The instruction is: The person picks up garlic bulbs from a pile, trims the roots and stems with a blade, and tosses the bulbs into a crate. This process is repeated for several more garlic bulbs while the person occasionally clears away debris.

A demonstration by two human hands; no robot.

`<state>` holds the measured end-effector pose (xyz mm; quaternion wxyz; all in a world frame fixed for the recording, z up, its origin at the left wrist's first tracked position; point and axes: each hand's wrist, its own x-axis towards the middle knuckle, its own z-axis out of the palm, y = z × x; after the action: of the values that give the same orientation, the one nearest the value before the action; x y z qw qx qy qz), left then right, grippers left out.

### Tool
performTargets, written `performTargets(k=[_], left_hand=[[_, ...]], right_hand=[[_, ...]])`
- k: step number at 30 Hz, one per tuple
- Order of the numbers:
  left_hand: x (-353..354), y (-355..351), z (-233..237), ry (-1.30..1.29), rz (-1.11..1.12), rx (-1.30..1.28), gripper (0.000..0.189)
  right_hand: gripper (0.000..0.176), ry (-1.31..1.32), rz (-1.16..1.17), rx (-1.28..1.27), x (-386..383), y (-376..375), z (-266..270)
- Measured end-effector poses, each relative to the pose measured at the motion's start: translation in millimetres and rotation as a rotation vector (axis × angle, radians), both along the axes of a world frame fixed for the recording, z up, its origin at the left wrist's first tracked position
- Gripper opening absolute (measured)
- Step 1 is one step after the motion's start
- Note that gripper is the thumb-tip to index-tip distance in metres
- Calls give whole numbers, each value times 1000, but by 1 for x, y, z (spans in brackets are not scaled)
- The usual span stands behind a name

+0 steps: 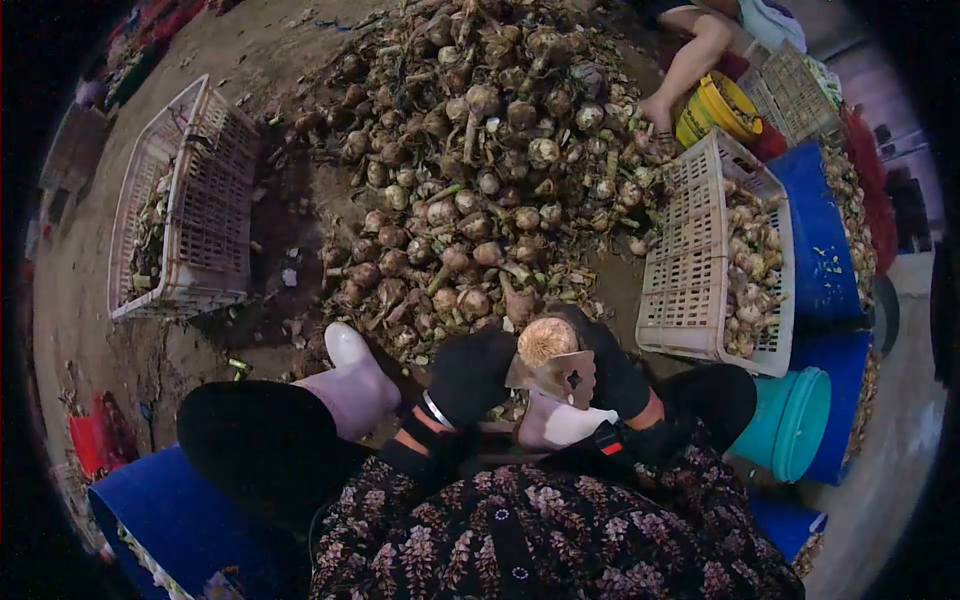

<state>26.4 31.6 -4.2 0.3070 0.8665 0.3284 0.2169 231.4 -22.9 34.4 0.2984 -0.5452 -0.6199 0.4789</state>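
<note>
My left hand (470, 372), in a black glove, grips a round brown bulb (546, 341) whose cut face points up at me. My right hand (612, 368), also black-gloved, holds a flat metal blade (562, 379) just under the bulb. Both hands are above my white boots (352, 385), just in front of a big heap of muddy bulbs with stalks (480, 160) spread on the ground.
A white crate (690, 270) with trimmed bulbs stands at right, beside blue tubs (815, 240) and a teal bucket (795, 420). Another white crate (195, 200) lies at left. Another person's arm (685, 65) reaches into the heap near a yellow bucket (718, 108).
</note>
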Motion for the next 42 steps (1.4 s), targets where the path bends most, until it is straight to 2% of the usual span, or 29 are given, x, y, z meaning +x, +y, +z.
performTargets(k=[2, 3, 5, 8, 9, 10, 11, 12, 15, 16, 19, 20, 21, 22, 23, 24, 26, 27, 28, 29, 31, 33, 38, 40, 41, 42], left_hand=[[0, 0, -2, 66, -29, -24, 38], [1, 1, -12, -33, 11, 11, 37], [-4, 6, -44, -153, 101, 26, 36], [-15, 21, -80, -84, 235, -155, 33], [-16, 38, -88, -33, 238, -216, 32], [-20, 49, -79, 37, 248, -285, 31], [-20, 43, -69, 52, 305, -204, 26], [-17, 38, -46, 68, 366, -125, 23], [-26, 27, -58, -222, 157, -346, 17], [-25, 34, -61, -110, -11, 155, 16], [-27, 35, -39, -225, -89, 302, 22], [-27, 31, -26, -104, -93, 27, 22], [-27, 26, -12, -89, -91, -142, 23], [-26, 20, 0, -70, -92, -315, 25], [-27, 17, 0, -61, -143, -264, 26], [-27, 14, 0, -55, -194, -214, 28], [-31, 10, -17, -59, -379, 337, 34], [-30, 10, -18, -122, -405, 362, 35], [-28, 10, -20, -186, -433, 386, 37], [-26, 8, -21, -252, -463, 408, 40], [-23, 0, 8, -228, -388, -122, 42], [-20, -3, 19, -222, -331, -391, 42], [-16, -4, -2, -129, -312, -452, 38], [-16, -13, -29, -172, -86, -377, 35], [-14, -23, -54, -196, 26, -345, 34], [-19, -23, -70, -134, 10, -336, 33]], right_hand=[[67, -3, -32, 27, -1, 0, -1], [63, -5, -49, 43, -1, 0, -1], [61, 393, 81, -212, 3, -8, 4], [58, 290, 81, -233, -17, -24, 48], [60, 192, 20, -109, -9, -25, 37], [62, 84, -50, 7, -3, -24, 31], [65, -112, -20, 211, 8, -4, 23], [71, 49, -120, 100, 8, 3, 20], [75, 150, -126, 87, 1, 2, 17], [75, 228, -69, 43, 6, 1, 4], [74, 418, -2, -86, 4, 3, 4], [58, 380, -52, -62, 3, -2, 7], [43, 341, -102, -40, 2, -7, 10], [34, 265, -83, 8, 0, -11, 13], [26, 188, -62, 56, -4, -12, 16], [15, 60, -1, 232, -8, -10, 18], [17, -32, 82, 300, -11, -13, 21], [17, -75, 126, 333, -13, -15, 22], [18, -204, 143, 485, -15, -17, 23], [18, -214, 163, 471, -16, -17, 24], [18, -239, 195, 441, -17, -17, 27], [19, -234, 218, 448, -18, -17, 29], [18, -304, 185, 535, -19, -21, 32], [17, -306, 118, 544, -19, -24, 25], [15, -259, 68, 620, -17, -21, 39], [13, -212, 30, 691, -15, -17, 67]])
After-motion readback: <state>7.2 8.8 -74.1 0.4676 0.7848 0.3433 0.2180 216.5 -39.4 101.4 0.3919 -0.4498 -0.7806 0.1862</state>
